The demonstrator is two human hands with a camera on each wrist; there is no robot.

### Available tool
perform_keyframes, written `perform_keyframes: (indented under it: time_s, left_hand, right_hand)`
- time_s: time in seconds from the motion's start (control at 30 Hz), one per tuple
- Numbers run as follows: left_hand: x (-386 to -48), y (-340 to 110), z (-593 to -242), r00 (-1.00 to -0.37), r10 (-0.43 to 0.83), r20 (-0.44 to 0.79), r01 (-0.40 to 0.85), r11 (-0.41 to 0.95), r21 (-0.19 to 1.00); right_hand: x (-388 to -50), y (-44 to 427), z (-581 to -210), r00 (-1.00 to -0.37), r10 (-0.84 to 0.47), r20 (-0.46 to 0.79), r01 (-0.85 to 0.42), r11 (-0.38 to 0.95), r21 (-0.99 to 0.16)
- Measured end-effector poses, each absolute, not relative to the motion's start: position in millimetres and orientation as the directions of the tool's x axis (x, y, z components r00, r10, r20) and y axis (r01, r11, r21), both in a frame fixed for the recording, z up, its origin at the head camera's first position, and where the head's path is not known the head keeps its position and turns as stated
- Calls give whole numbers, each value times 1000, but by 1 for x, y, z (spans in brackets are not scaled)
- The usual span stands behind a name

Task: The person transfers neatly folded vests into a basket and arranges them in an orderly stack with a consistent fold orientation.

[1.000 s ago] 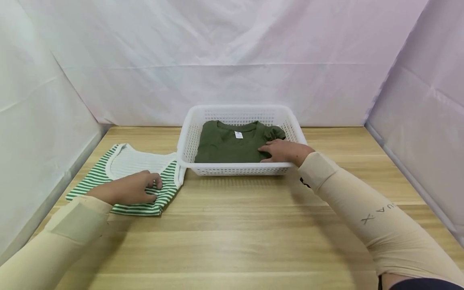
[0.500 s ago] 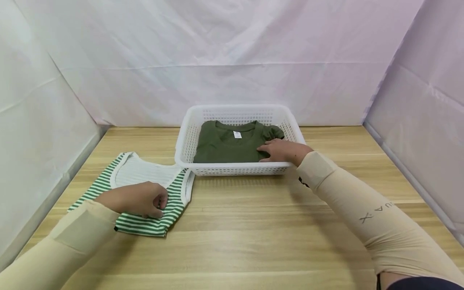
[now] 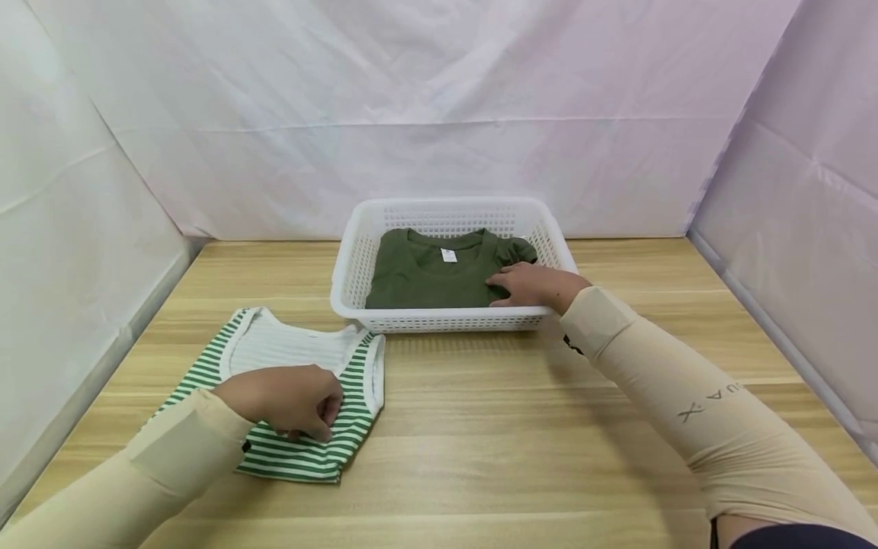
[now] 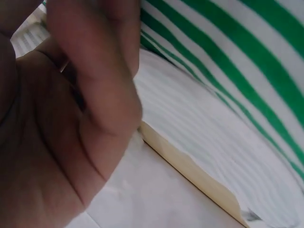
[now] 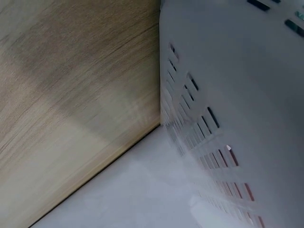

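Note:
A green-and-white striped tank top (image 3: 353,419) with white trim lies on the left of the table. My left hand (image 3: 291,400) holds it near the middle with curled fingers; the pinched cloth is hidden under the hand. In the left wrist view, the curled fingers (image 4: 102,71) show beside the striped cloth. Inside a white plastic basket (image 3: 453,315) sits a folded dark green T-shirt (image 3: 435,278) with a white label at the neck. My right hand (image 3: 528,285) reaches over the basket's front right rim and rests on the T-shirt, fingers extended.
The wooden table (image 3: 480,450) is bordered by white cloth walls (image 3: 439,91) at the back and both sides. The basket stands near the back wall. In the right wrist view, the slotted basket wall (image 5: 247,104) fills the right side.
My left hand has drawn the striped tank top toward me and slightly right, away from the basket's left side, its fingers curling more. The right hand stays on the green T-shirt.

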State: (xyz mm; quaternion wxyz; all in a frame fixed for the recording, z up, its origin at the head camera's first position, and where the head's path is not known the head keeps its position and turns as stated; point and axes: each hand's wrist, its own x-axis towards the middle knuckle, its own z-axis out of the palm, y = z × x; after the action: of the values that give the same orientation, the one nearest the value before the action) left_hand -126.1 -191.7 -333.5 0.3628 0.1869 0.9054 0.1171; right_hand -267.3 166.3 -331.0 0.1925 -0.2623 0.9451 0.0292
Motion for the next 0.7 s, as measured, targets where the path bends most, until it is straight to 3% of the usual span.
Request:
perform_keyframes:
  time_s: [0.33,0.7]
  left_hand:
    - [-116,-158,-331,-658,447,-606,348,894,282]
    - [-112,-120,-338,-604,553,-574,487,826,284]
  right_hand:
    - [-267,167,-332,-793,-480,-376,-501,864,-49]
    - [-267,167,-333,-791,-486,-372,-505,861,-49]
